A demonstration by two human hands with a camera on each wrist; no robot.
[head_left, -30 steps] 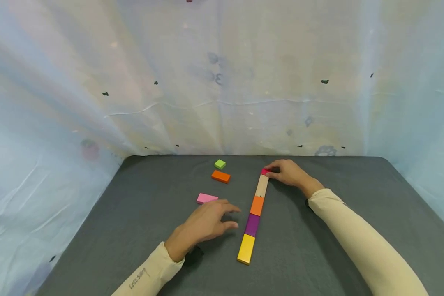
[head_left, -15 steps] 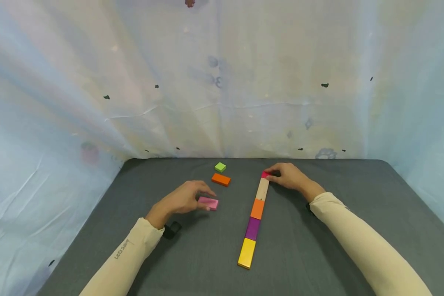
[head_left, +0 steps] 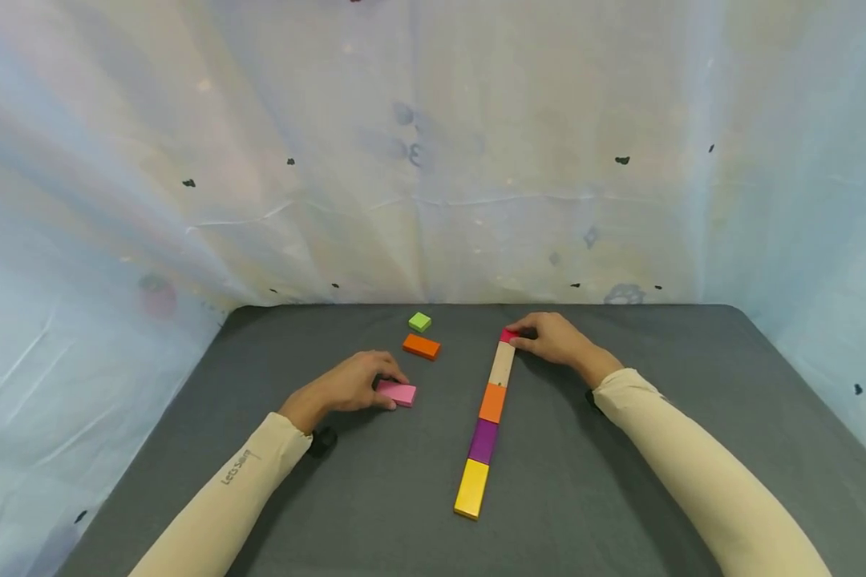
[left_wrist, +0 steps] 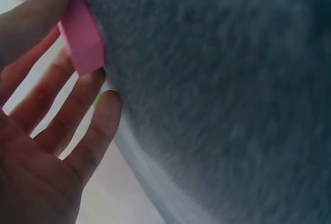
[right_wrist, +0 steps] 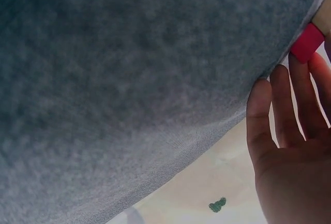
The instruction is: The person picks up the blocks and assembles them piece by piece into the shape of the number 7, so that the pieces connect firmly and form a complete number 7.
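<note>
In the head view my left hand (head_left: 350, 383) pinches a pink block (head_left: 398, 393) lying left of the row. The left wrist view has the thumb along one side of that pink block (left_wrist: 83, 40) and fingers on the other. My right hand (head_left: 557, 340) holds a small red block (head_left: 507, 336) at the row's far end, thumb on the near side. Below it the row continues toward me: a pale wood block (head_left: 501, 365), an orange one (head_left: 492, 403), a purple one (head_left: 483, 441) and a yellow one (head_left: 471, 488), end to end.
A darker orange block (head_left: 422, 347) and a small green block (head_left: 419, 322) lie behind the pink one. All rest on a grey cloth-covered table (head_left: 563, 481). A pale printed sheet (head_left: 476, 160) hangs behind the far edge and along both sides.
My left hand has moved left and away from the row, then closed its fingers on the pink block. My right hand has stayed at the red block.
</note>
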